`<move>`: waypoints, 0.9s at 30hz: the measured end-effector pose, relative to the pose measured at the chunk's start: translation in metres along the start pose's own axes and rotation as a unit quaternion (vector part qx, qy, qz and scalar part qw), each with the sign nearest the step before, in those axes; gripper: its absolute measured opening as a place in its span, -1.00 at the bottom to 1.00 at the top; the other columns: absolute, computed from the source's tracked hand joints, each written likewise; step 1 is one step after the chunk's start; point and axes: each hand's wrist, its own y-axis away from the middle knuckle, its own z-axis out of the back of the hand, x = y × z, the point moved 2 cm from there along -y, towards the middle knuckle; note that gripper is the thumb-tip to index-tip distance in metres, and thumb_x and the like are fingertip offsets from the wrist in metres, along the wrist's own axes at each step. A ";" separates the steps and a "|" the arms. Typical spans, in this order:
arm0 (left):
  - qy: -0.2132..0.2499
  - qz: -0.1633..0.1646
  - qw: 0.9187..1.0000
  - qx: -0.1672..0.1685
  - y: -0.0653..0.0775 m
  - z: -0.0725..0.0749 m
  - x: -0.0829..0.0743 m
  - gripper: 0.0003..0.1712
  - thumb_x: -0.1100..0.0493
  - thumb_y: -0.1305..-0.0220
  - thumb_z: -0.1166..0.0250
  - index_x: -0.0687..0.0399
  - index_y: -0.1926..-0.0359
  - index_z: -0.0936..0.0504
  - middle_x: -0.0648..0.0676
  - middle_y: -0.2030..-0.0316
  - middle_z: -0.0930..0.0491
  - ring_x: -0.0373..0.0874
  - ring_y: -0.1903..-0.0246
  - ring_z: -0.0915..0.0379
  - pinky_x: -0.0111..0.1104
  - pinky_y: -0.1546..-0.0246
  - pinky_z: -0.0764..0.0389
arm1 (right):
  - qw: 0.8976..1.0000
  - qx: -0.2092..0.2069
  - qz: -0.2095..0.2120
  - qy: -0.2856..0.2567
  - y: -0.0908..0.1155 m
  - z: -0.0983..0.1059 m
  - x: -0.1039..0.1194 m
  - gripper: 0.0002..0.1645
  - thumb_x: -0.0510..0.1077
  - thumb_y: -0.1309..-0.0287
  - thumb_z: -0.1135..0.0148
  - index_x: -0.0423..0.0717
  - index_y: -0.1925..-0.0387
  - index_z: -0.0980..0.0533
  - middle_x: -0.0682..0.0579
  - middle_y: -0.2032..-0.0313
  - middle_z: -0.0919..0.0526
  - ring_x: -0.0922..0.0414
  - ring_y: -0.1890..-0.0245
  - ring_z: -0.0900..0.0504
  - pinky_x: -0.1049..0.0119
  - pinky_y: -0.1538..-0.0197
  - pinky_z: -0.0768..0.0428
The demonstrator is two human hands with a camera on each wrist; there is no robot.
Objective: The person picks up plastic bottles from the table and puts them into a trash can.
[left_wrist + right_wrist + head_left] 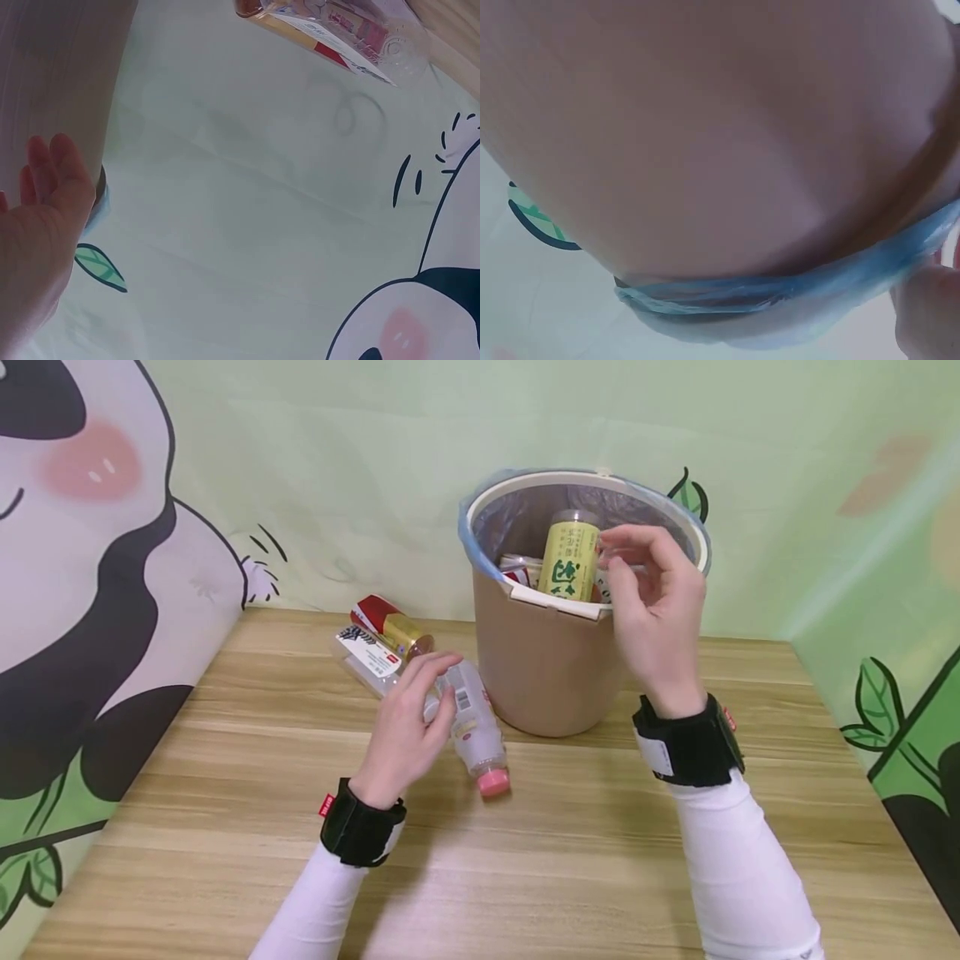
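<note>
In the head view, my right hand (660, 602) is over the near right rim of the tan bin (551, 668). Its bent fingertips are beside a yellow-labelled container (570, 556) that leans inside the bin; no grip on it shows. My left hand (405, 718) hovers with loosely bent fingers over the table, close to a clear bottle with a pink cap (476, 727). Beyond that hand lie a clear plastic package with a white label (369, 652) and a red and gold container (393, 625). In the left wrist view, my left hand (49, 202) holds nothing visible.
A blue bag (472, 539) lines the bin and folds over its pale rim. Other packaging (521, 568) lies inside. The wooden table (225, 827) meets a printed panda backdrop (337, 485) behind the bin and at both sides.
</note>
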 end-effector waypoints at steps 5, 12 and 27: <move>-0.006 -0.002 1.000 0.005 0.000 -0.001 -0.001 -0.57 0.33 -0.36 -0.13 0.21 -0.23 -0.54 0.18 -0.21 -0.56 0.07 -0.22 -0.52 -0.09 -0.27 -0.55 | 0.998 -0.038 0.034 -0.041 0.024 0.001 0.003 -0.74 -0.43 -0.24 0.03 -0.56 0.25 -0.56 0.23 0.42 -0.62 0.20 0.43 -0.53 0.48 0.34 -0.52; -0.032 -0.019 0.999 0.027 0.003 -0.003 -0.003 -0.63 0.31 -0.37 -0.15 0.19 -0.16 -0.61 0.16 -0.19 -0.59 0.06 -0.19 -0.56 -0.11 -0.24 -0.59 | 0.995 -0.072 0.046 -0.047 0.067 0.000 -0.014 -0.74 -0.46 -0.20 0.04 -0.55 0.43 -0.57 0.17 0.52 -0.56 0.27 0.50 -0.48 0.53 0.42 -0.41; -0.123 -0.080 0.983 0.114 0.007 -0.015 -0.003 -0.70 0.25 -0.38 -0.20 0.12 -0.08 -0.66 0.14 -0.10 -0.64 0.05 -0.13 -0.57 -0.09 -0.24 -0.57 | 0.991 0.042 -0.120 0.038 0.134 -0.015 -0.086 -0.75 -0.47 -0.23 -0.10 -0.32 0.13 -0.62 -0.27 0.23 -0.70 0.17 0.24 -0.63 0.61 0.19 -0.55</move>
